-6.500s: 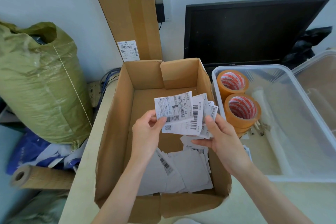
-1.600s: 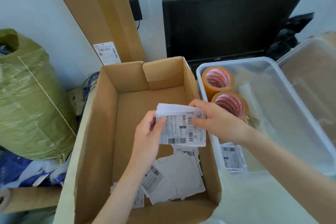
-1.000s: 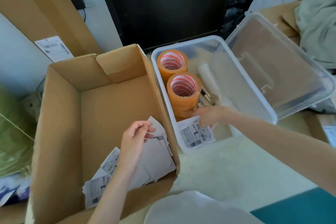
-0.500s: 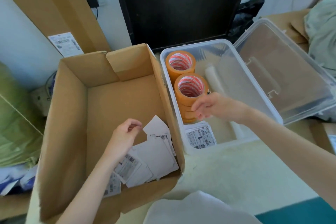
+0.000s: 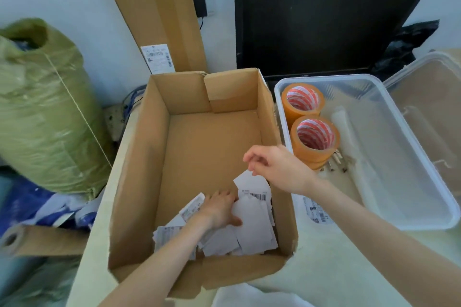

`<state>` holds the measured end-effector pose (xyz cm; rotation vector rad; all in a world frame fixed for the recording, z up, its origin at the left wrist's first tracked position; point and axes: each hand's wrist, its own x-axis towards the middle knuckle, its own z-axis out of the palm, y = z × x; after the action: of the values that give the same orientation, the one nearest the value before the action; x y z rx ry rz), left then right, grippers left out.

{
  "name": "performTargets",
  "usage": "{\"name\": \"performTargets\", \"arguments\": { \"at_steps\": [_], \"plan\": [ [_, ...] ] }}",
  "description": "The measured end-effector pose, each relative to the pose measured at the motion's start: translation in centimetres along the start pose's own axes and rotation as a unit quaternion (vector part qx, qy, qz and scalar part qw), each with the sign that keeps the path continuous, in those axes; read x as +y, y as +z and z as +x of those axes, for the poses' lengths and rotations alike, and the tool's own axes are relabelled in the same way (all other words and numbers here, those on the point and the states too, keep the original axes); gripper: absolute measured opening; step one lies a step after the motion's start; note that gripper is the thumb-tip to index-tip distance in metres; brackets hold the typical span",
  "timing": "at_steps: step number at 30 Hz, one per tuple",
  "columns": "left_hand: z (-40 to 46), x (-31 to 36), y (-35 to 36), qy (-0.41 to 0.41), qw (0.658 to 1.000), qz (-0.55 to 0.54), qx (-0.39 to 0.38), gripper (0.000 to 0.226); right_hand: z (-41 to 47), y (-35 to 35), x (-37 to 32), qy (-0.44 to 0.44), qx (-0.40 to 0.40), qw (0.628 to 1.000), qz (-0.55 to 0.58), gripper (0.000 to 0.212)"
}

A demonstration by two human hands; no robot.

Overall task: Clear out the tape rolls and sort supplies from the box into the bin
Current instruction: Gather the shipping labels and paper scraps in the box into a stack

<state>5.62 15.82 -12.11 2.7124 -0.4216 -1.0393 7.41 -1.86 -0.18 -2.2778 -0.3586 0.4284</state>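
Back over the box (image 5: pixel 139 182) from the bin (image 5: pixel 424 182), the right hand (image 5: pixel 279 169) hangs loosely curled and seemingly empty; the left hand (image 5: pixel 219 207) presses flat on remaining labels (image 5: pixel 254 227) at 6 o'clock. Both tape rolls (image 5: pixel 315 137) already sit in the bin.

The cardboard box (image 5: pixel 139 182) at centre frame is plain tan-brown, and the paper labels (image 5: pixel 252 222) in its lower part are white with black barcodes. At right, the bin (image 5: pixel 409 164) is clear, frosted plastic; the two tape rolls (image 5: pixel 309 132) in its upper left corner are orange, their cores striped red and white (candy-cane fashion). The sack (image 5: pixel 42 112) at left is olive green, the monitor (image 5: pixel 321 22) at upper right black, the wall pale blue-white.
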Motion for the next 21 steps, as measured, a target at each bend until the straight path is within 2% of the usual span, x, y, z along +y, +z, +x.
{"name": "performTargets", "arguments": {
  "at_steps": [7,10,13,16,18,19,21],
  "plan": [
    [-1.2,-1.3,-1.8,0.038,0.994,-0.099,0.003,0.013,0.9,0.2,0.4,0.024,-0.011,0.999,-0.041,0.022],
    [-2.4,-2.4,-3.7,0.027,0.988,-0.151,0.033,0.021,1.2,0.5,0.4,0.041,-0.004,0.999,-0.035,0.022],
    [-4.2,-3.8,-5.8,0.015,0.967,-0.231,0.106,0.019,1.6,0.7,0.2,0.063,0.03,0.998,-0.006,0.023],
    [-5.8,-4.8,-7.3,0.002,0.925,-0.286,0.251,0.006,2.6,1.2,-0.5,0.124,0.065,0.987,0.08,0.035],
    [-6.5,-4.9,-7.7,0.026,0.891,-0.243,0.383,0.003,3.3,1.6,-1.1,0.206,0.041,0.95,0.23,0.051],
    [-6.8,-5.0,-7.7,0.06,0.873,-0.191,0.444,0.004,3.8,1.7,-1.2,0.238,0.004,0.914,0.329,0.056],
    [-6.9,-5.4,-7.6,0.134,0.84,-0.068,0.522,0.02,4.4,2.1,-1.1,0.237,-0.1,0.83,0.496,0.056]
  ]
}}
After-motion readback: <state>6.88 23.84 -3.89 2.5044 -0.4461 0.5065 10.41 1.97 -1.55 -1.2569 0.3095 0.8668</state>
